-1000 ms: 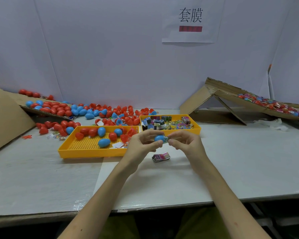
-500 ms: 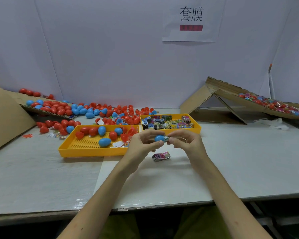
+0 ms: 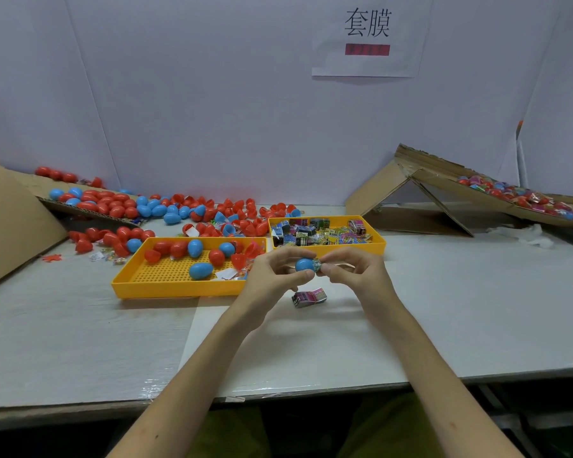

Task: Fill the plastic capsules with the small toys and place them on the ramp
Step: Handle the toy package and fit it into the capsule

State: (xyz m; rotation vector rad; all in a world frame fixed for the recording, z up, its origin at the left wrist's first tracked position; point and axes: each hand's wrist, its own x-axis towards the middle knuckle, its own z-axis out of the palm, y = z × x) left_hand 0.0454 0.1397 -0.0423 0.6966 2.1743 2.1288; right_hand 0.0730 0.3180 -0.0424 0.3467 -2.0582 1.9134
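At the bench's (image 3: 80,342) far-left corner a cardboard chute (image 3: 90,209) carries loose red and blue capsules (image 3: 113,203), and more spill over the back edge toward the middle. Next along, the left tray (image 3: 166,287), yellow with a perforated floor, holds a handful of whole and halved capsules in both colours plus a few scraps of wrapper, mostly along its far side. Just in front of that tray's right end the left hand (image 3: 272,276) has its fingers (image 3: 306,274) pinching a blue capsule half (image 3: 304,264), held above the bench near the middle. The right hand (image 3: 351,271) meets it there, fingers (image 3: 326,268) pinching a small wrapped toy (image 3: 317,266) at the half's open mouth. This looks like the filling step, with the toy being seated. The next move, I judge, calls for pushing the toy fully in, then finding a matching half and snapping it on squarely so the wrapper is not caught in the seam. A spare toy (image 3: 309,297) lies on the bench just below the hands. Behind them the right tray (image 3: 376,247), also yellow, is crowded with wrapped toys. At the far-right corner the ramp (image 3: 444,180), propped cardboard sloping down to the right, already holds a row of filled capsules toward its low end, well apart from the hands.
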